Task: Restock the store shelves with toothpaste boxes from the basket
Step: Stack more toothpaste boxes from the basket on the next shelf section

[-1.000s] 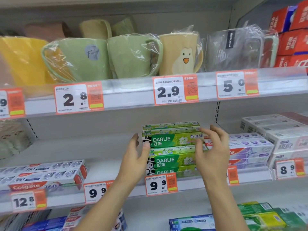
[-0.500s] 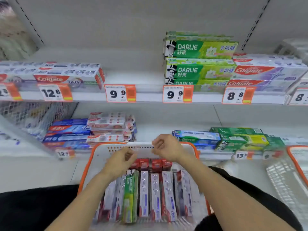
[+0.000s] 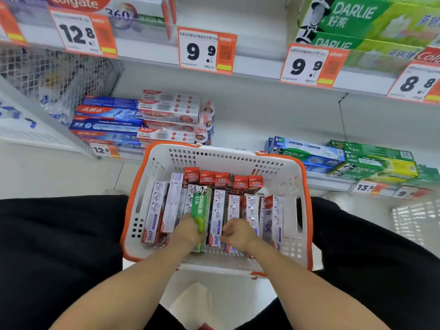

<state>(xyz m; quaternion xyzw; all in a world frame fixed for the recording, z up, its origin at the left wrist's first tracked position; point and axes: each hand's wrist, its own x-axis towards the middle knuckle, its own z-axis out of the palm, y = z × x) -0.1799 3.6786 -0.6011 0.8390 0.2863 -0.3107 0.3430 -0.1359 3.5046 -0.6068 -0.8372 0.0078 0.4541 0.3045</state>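
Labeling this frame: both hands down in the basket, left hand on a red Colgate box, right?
Not quite. In the head view the left hand is on the green Darlie box, not a red Colgate one. Both hands, including the right hand, are down in the basket.

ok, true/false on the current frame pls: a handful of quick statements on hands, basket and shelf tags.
1. The left hand grips the green Darlie box in the basket. True.
2. The right hand is up at the shelf. False: it is down in the basket, among the white boxes.
3. Red boxes stand along the basket's far side. True.
4. The basket's rim is blue. False: it is orange.
5. The price tag above the basket reads 9.9. True.
6. Only one box is in the basket. False: many lie in it side by side.
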